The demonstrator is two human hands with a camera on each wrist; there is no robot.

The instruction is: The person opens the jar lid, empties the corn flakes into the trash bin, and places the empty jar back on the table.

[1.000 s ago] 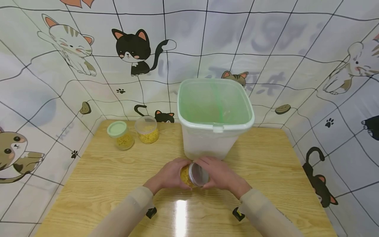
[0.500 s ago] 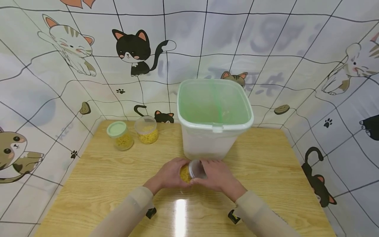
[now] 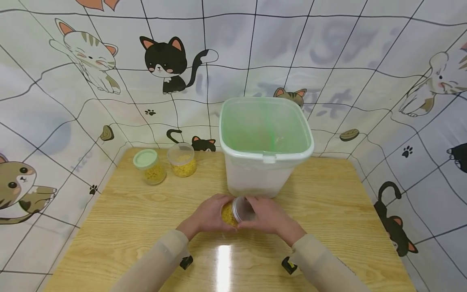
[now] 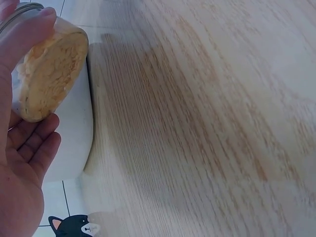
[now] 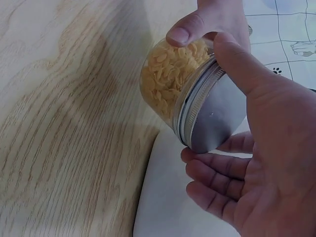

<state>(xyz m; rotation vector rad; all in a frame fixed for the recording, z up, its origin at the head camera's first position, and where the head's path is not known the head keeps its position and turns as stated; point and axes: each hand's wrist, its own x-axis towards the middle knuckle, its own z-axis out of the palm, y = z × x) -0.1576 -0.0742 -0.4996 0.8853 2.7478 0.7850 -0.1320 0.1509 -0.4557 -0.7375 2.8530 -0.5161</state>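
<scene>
A clear jar (image 5: pixel 170 79) of small yellow flake-like pieces is tilted, its silver screw lid (image 5: pixel 219 116) facing right toward my right hand. My left hand (image 3: pixel 209 213) grips the jar's body, thumb on the near side and fingers on the far side. In the left wrist view the jar's round base shows, the yellow pieces lying against it. My right hand (image 3: pixel 268 215) holds the lid by its ridged rim, thumb on one edge and fingertips at the opposite edge. The palm stands off the lid's flat top. Both hands are just in front of a large bin.
The open white bin (image 3: pixel 255 178), pale green inside, stands right behind the hands. At the table's back left are a green-lidded jar (image 3: pixel 153 173) and a clear tub (image 3: pixel 183 167), both with yellow contents. Cat-printed sheeting (image 3: pixel 233 52) surrounds the wooden table (image 3: pixel 153 251).
My right hand has shifted its hold on the lid: its thumb moved left along the near rim and the wrist turned slightly. The left hand and jar have stayed nearly in place.
</scene>
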